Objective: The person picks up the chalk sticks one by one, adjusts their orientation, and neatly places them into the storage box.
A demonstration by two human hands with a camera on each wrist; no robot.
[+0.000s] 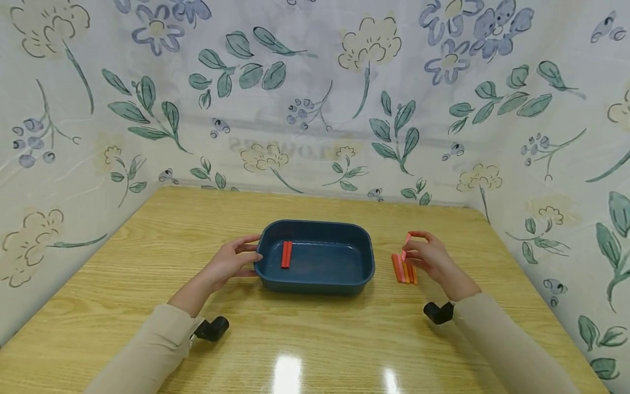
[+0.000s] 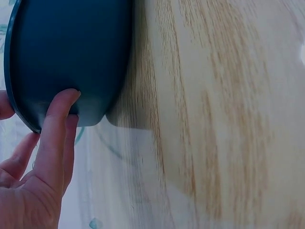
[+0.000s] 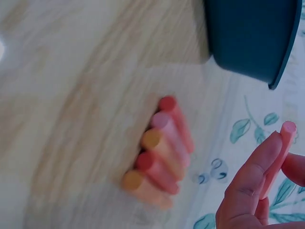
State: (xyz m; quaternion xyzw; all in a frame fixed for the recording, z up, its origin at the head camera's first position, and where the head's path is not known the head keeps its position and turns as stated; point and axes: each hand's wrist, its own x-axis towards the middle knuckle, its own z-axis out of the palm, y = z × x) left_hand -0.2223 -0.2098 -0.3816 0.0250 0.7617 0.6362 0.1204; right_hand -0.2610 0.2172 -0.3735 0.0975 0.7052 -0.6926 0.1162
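Note:
In the head view, a dark blue rectangular tub (image 1: 315, 287) stands on the table, with two red chalk sticks (image 1: 286, 255) side by side toward its left end. My left hand (image 1: 227, 265) grips the tub's left end, thumb over the rim and fingers along the outer wall (image 2: 71, 57). To the right of the tub, my right hand (image 1: 432, 264) pinches a pink chalk stick (image 3: 280, 155) between thumb and fingers. Below it lies a row of several red, pink and orange chalk sticks (image 3: 164, 151), partly covered by that hand in the head view.
The wooden table (image 1: 315, 339) reaches back to a floral-patterned cloth (image 1: 315, 137) that hangs behind and at both sides. A black wrist device shows below each sleeve, one on the left (image 1: 213, 329) and one on the right (image 1: 438, 313).

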